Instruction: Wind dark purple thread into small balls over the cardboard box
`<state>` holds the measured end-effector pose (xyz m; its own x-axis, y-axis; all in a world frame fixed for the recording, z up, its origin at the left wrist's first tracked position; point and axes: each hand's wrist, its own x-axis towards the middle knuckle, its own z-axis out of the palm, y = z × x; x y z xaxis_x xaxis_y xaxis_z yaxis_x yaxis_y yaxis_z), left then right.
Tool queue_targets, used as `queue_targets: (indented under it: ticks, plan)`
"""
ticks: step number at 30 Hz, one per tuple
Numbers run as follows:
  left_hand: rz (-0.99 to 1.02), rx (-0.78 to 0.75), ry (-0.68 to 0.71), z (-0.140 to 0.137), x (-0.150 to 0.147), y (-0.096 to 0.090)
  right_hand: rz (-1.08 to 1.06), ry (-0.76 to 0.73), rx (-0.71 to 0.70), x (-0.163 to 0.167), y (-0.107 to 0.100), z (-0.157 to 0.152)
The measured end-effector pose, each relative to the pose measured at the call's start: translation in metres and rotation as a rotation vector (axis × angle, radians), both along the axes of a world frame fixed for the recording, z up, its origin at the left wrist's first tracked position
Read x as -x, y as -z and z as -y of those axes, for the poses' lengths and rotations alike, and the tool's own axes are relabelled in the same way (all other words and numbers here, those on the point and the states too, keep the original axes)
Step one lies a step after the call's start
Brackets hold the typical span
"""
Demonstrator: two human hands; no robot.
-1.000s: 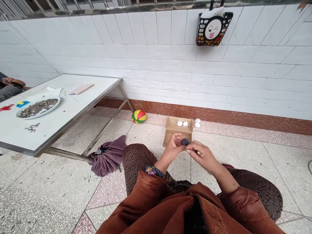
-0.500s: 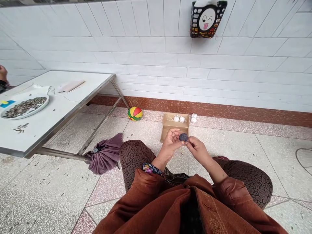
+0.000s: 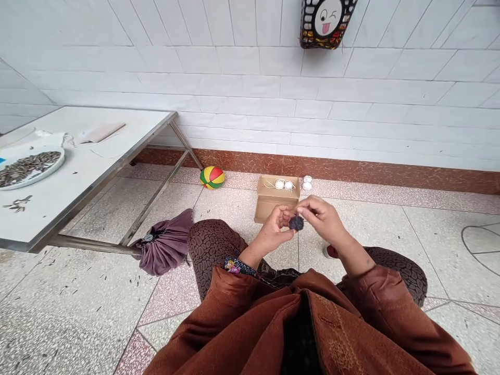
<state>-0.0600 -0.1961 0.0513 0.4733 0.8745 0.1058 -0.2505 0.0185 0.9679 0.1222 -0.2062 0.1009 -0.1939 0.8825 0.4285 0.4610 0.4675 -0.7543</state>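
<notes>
A small dark grey-blue ball of yarn (image 3: 296,223) sits at the fingertips of my left hand (image 3: 274,232), which is closed on it with the thumb below. My right hand (image 3: 323,219) is just above and to the right of the ball, thumb and forefinger pinched together on the yarn; the strand itself is too fine to see clearly. Beyond my hands an open cardboard box (image 3: 266,211) lies on the floor, and white yarn balls (image 3: 279,184) with loose strands rest against its raised lid. More white balls (image 3: 307,186) lie right of the lid.
At left stands a metal-framed table (image 3: 128,143) bearing a plate (image 3: 58,161) of sunflower seeds. A purple cloth bag (image 3: 166,247) leans by its leg. A striped ball (image 3: 212,177) lies near the wall. A black basket (image 3: 324,39) hangs on the tiles; a wire ring (image 3: 464,239) is at right.
My right hand has moved up from the ball's right side to above it, still pinching. The left hand keeps hold of the ball, now slightly lower in its fingers. The view has shifted a little.
</notes>
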Motion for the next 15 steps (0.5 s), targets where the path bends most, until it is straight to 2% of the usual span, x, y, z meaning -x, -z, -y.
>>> queue_targets:
  ticks: [2,4,9,12,15]
  plan:
    - [0.032,-0.02,0.059,0.002,-0.001,-0.001,-0.027,0.101,0.023,-0.006,0.01,-0.008]
    - [0.083,-0.001,0.06,0.002,-0.001,0.0,-0.035,0.163,0.067,-0.007,0.026,-0.01]
    - [0.162,0.093,-0.092,-0.003,-0.001,0.008,-0.01,0.121,0.119,0.004,0.062,0.007]
    - [0.132,0.097,-0.18,-0.007,-0.001,0.013,0.065,0.062,0.065,0.01,0.068,0.02]
    - [0.065,0.075,-0.236,-0.01,0.0,0.016,0.171,-0.051,0.02,0.011,0.059,0.029]
